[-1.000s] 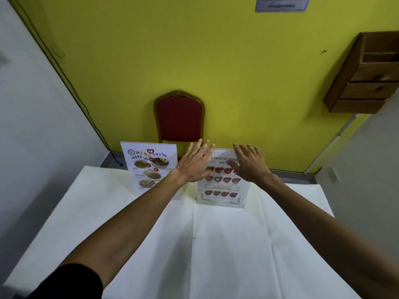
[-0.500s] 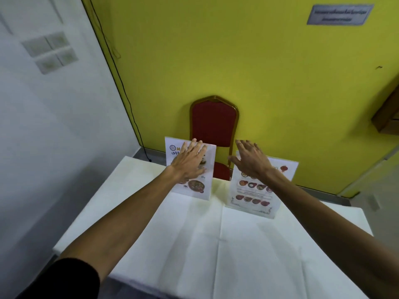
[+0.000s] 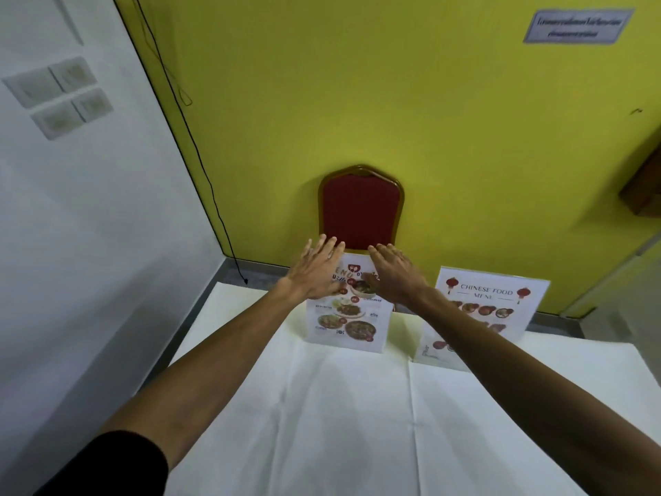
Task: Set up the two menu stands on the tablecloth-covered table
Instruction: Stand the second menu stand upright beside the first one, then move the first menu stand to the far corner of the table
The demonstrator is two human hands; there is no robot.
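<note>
Two upright menu stands are at the far edge of the white tablecloth (image 3: 339, 417). The left menu stand (image 3: 348, 323) shows photos of dishes. The right menu stand (image 3: 497, 302) reads "Chinese Food Menu", and my right forearm covers its lower left part. My left hand (image 3: 316, 270) and my right hand (image 3: 395, 272) are both stretched out flat with fingers apart over the top of the left menu stand. Neither hand grips anything; whether they touch the stand I cannot tell.
A red chair with a gold frame (image 3: 361, 209) stands behind the table against the yellow wall (image 3: 357, 102). A white wall with switch plates (image 3: 60, 94) runs along the left. A black cable (image 3: 200, 166) hangs down the corner. A wooden shelf (image 3: 644, 187) sticks out at the right.
My right hand has moved left from the Chinese menu stand to the left stand, beside my left hand. The view has swung left, so both stands sit further right in frame.
</note>
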